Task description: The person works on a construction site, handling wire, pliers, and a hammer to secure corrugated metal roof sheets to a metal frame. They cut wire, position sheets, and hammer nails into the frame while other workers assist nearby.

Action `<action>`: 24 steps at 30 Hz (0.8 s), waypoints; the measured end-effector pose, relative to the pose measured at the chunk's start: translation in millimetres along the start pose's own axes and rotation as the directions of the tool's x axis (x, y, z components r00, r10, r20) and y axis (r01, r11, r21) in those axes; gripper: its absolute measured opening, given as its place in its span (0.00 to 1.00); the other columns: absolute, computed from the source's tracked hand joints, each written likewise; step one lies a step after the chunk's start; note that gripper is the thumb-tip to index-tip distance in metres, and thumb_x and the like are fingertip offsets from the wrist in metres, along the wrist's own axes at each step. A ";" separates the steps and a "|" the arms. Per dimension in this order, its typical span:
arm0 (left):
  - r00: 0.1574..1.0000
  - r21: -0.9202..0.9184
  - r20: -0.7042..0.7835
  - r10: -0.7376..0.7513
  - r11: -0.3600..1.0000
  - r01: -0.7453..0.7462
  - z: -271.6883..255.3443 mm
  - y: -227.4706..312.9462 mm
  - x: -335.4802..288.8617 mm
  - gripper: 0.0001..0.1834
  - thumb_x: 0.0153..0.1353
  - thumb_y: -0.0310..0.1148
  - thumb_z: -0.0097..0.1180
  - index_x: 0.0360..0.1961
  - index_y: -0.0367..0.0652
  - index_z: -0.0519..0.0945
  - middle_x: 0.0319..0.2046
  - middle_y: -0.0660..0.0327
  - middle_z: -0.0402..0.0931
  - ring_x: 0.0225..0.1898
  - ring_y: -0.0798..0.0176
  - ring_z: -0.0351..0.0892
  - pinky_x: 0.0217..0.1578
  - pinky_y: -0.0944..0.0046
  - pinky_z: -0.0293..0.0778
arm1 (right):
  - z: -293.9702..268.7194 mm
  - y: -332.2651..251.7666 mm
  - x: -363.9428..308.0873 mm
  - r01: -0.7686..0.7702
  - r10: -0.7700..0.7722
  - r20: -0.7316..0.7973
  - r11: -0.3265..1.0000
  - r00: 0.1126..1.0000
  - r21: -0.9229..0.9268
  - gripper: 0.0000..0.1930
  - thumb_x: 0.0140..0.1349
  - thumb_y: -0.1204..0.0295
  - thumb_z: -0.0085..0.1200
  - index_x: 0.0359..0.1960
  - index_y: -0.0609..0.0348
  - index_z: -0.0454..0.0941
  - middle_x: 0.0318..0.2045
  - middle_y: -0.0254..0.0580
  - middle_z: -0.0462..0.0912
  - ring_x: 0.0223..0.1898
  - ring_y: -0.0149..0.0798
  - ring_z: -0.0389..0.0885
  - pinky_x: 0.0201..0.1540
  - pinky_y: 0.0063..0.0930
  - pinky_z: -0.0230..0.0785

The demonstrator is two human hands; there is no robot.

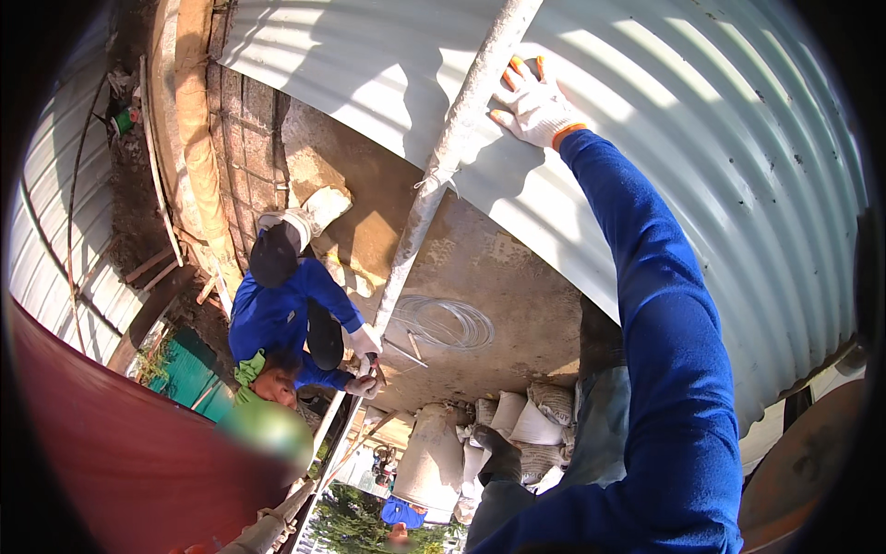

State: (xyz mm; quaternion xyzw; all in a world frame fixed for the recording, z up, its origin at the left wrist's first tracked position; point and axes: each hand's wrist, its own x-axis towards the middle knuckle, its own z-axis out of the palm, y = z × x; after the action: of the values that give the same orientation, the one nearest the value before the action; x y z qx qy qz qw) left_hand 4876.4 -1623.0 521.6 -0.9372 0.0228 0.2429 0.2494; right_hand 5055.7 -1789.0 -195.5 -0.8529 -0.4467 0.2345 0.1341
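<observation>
My right hand [533, 109], in a white glove with orange fingertips, lies on a pale corrugated metal sheet [637, 175] with its fingers spread. Its blue-sleeved arm reaches up from the lower right. Just left of the fingers a long whitish pole [452, 138] slants across the sheet's edge, with a wire tie [441, 177] wound round it. My left hand does not appear. Lower down the pole, a person in a blue top [277, 309] crouches with both gloved hands [366, 355] close to it, around a small dark tool I cannot make out exactly.
A coil of wire [452, 323] lies on the concrete floor [517, 268]. Several filled sacks [535, 425] are stacked near my leg [498, 508]. Timber [192, 120] and rebar run along the left. A dark red surface [120, 434] fills the lower left. Another person [403, 512] is farther below.
</observation>
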 end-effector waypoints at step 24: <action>0.699 -0.510 -0.133 -0.702 0.653 0.559 13.3 6.6 -58.0 0.53 0.71 0.61 0.57 0.78 0.33 0.47 0.47 0.48 0.75 0.34 0.56 0.80 0.36 0.55 0.82 | -37.0 45.4 52.7 -0.232 0.245 0.104 0.965 0.964 -0.120 0.38 0.72 0.43 0.53 0.80 0.40 0.63 0.84 0.45 0.54 0.85 0.48 0.46 0.80 0.76 0.30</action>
State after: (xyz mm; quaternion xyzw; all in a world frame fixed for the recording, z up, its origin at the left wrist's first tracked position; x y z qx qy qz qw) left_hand 4818.3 -1627.0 535.6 -0.9411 -0.3235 -0.0167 0.0975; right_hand 5132.6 -1771.9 -198.6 -0.8911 -0.3597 0.2748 0.0324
